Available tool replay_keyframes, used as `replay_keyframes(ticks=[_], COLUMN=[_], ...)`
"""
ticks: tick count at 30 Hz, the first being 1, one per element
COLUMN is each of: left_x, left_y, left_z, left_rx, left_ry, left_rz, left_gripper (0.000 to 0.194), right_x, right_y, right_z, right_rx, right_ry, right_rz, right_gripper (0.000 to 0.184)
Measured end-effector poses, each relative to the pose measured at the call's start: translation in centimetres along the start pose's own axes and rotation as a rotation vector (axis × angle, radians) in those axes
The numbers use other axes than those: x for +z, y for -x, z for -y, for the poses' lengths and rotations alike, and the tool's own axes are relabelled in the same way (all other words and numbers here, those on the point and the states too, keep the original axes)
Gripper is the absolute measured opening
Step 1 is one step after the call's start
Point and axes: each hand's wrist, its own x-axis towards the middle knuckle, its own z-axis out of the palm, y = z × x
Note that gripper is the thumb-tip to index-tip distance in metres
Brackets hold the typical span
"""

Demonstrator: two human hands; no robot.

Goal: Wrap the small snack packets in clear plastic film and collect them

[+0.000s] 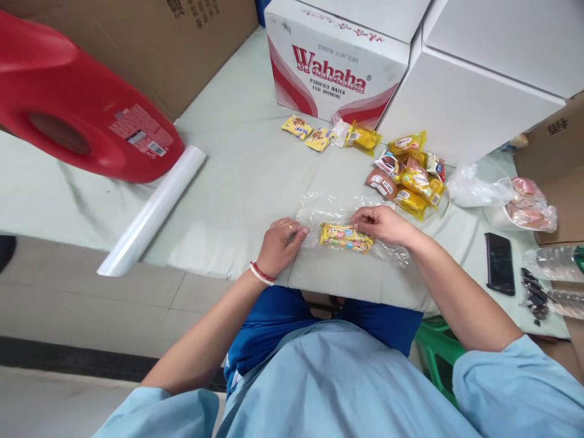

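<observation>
A sheet of clear plastic wrap lies crinkled on the cloth at the front of the table. Two slim yellow snack packets rest side by side on it. My left hand, with a beaded bracelet at the wrist, pinches the wrap's left edge. At the packets' right end, my right hand has its fingers closed on the upper packet. Its fingertips are partly hidden.
A roll of wrap and a red jug are at left. Behind stands a Wahaha box. Several wrapped snacks are piled right of centre. A phone and bottles lie at right.
</observation>
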Motion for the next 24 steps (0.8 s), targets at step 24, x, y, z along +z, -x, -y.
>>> replay_keyframes(ticks=[24], left_x=[1.1], left_y=[-0.7], left_z=[-0.6], left_rx=[-0.240], left_ry=[-0.202], left_rz=[-0.338], left_gripper=[0.023], right_x=[-4.1], right_y=[1.4], right_z=[-5.8], right_rx=[0.137], right_ry=[0.001], right_rz=[-0.202], right_gripper=[0.031])
